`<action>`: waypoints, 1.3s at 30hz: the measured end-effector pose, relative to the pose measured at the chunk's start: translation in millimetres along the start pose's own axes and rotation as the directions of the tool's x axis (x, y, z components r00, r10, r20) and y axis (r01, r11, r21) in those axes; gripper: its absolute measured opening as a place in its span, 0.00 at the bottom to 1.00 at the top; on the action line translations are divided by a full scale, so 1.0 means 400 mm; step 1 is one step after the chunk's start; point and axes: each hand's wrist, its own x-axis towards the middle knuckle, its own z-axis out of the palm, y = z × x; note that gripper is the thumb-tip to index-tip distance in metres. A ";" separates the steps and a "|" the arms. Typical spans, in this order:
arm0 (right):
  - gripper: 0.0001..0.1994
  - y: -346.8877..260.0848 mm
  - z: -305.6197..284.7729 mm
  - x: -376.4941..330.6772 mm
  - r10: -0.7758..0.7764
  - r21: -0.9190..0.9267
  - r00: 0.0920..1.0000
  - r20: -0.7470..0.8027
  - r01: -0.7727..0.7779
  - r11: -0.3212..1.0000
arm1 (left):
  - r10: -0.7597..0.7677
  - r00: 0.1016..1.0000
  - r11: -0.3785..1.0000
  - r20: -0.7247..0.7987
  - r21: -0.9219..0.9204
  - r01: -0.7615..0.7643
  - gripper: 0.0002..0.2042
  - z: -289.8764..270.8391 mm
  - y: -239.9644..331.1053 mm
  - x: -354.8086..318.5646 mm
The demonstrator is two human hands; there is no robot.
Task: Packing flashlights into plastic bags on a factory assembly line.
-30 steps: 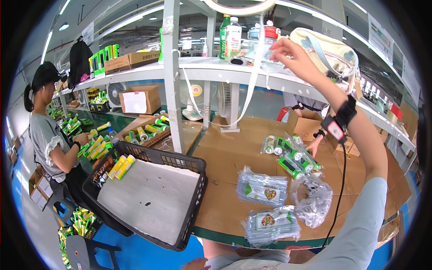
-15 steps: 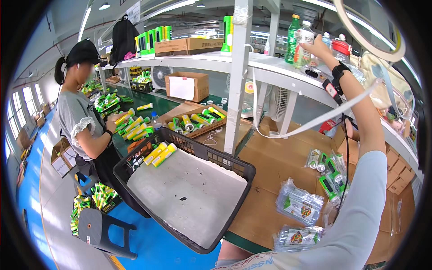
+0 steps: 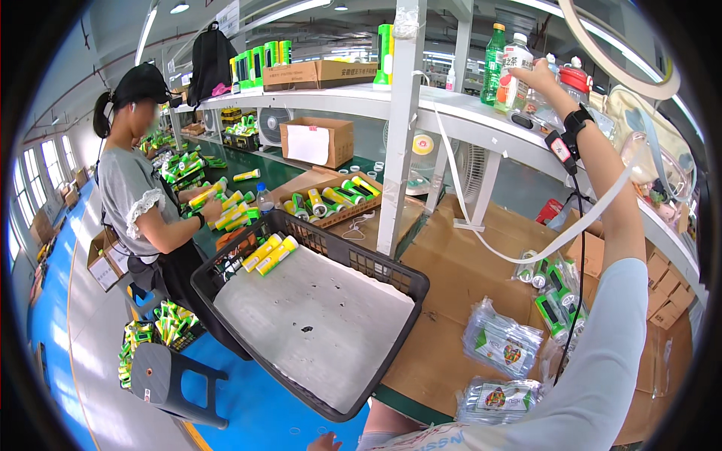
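My right hand (image 3: 535,74) reaches up to the white shelf at the upper right. Its fingers close around a clear plastic drink bottle (image 3: 517,59) with a white cap and pale label. Whether the bottle's base touches the shelf is unclear. Beside it stands a green plastic bottle (image 3: 494,66), and a container with a red lid (image 3: 575,77) is just behind my hand. Only a small part of my left hand (image 3: 325,443) shows at the bottom edge, below the black crate; its finger position is hard to make out.
A black plastic crate (image 3: 421,289) lined with grey sheet holds two yellow-green flashlights (image 3: 277,255). Flat plastic packages (image 3: 502,342) and bagged flashlights (image 3: 556,297) lie on the cardboard-covered table (image 3: 429,353). A white strap (image 3: 556,239) hangs from the shelf. At left, a co-worker (image 3: 131,180) handles flashlights.
My right hand has closed around the drink bottle, which has shifted slightly to the right. Part of my left hand has come in at the bottom edge. The co-worker's arms have moved.
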 end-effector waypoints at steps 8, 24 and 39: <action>0.28 -0.026 0.010 -0.007 -0.018 0.312 0.953 0.302 -0.081 0.947 | -0.102 0.983 0.995 0.151 0.029 0.099 0.24 0.087 -0.024 0.017; 0.30 -0.134 -0.471 -0.450 0.036 0.587 0.986 -0.165 0.069 0.806 | 0.289 0.876 0.907 0.386 -0.402 -0.122 0.14 -0.325 0.520 0.258; 0.34 -0.207 -0.503 -1.392 -0.155 0.573 0.737 0.658 -0.356 0.739 | 0.627 0.760 0.445 0.173 -0.880 -0.167 0.48 -0.319 0.885 0.386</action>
